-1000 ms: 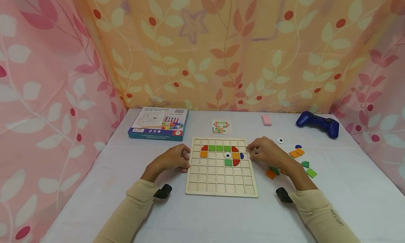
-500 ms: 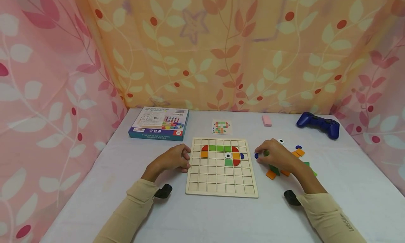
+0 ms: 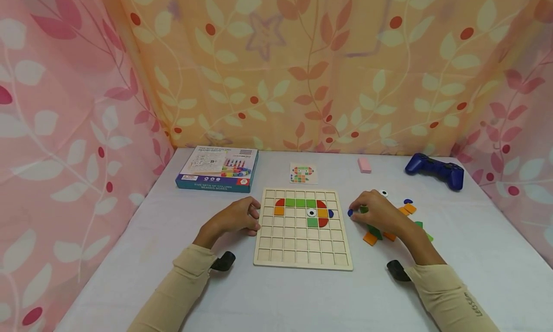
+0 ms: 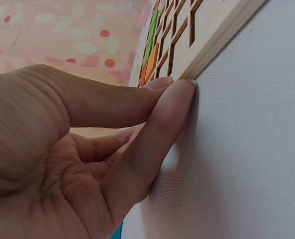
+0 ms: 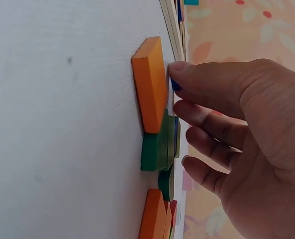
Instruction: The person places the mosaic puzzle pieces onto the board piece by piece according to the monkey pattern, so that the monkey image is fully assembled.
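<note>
A wooden grid board (image 3: 282, 257) lies on the white table, with red, orange, green and blue tiles and a round eye tile (image 3: 311, 212) in its upper cells. My left hand (image 3: 235, 216) grips the board's left edge at the fingertips; in the left wrist view its thumb and a finger (image 4: 157, 117) meet at that edge. Just right of the board, my right hand (image 3: 376, 209) pinches a small blue tile (image 3: 350, 212). In the right wrist view the thumb covers most of this blue tile (image 5: 175, 84). Beneath that hand lie loose green and orange tiles (image 3: 369, 238), partly hidden.
More loose tiles lie to the right, among them orange squares (image 3: 409, 207), a blue piece (image 3: 408, 201) and another eye tile (image 3: 383, 193). Behind the board are a pattern card (image 3: 303, 173), a boxed set (image 3: 217, 169), a pink block (image 3: 364, 165) and a blue game controller (image 3: 434, 171).
My right hand has drawn back rightward from the board's right edge, and the blue tile now shows at its fingertips. The left hand has stayed at the board's left edge.
</note>
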A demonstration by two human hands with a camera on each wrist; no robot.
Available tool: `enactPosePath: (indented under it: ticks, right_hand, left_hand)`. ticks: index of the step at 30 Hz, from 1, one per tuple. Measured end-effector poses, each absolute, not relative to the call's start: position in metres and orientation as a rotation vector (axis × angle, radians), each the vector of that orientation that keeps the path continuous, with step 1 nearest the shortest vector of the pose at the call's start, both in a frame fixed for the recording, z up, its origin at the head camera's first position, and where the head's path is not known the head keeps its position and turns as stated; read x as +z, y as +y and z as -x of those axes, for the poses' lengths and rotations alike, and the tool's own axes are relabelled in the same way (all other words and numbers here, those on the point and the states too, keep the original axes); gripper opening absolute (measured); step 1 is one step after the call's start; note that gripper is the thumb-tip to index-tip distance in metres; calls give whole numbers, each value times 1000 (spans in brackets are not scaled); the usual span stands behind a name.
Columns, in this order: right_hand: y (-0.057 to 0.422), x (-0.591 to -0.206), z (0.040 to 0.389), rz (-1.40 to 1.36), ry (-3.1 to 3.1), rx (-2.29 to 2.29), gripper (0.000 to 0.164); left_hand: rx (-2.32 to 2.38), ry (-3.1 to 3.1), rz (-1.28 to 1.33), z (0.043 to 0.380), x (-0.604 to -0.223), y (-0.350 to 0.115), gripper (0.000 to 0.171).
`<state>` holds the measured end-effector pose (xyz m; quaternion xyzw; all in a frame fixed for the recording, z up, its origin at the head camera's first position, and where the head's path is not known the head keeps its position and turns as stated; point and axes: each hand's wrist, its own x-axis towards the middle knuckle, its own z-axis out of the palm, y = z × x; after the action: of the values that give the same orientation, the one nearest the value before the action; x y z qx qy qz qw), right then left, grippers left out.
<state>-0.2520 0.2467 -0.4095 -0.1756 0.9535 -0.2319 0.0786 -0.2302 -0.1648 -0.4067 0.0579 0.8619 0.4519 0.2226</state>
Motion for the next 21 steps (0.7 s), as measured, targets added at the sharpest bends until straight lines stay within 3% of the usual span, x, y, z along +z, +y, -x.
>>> enactPosePath:
  ticks: [21]
  right_hand:
    - [209,-404,260,638,2867,-800,29]
  left_hand:
    - [1272,2363,-169,230,-407,-165,57]
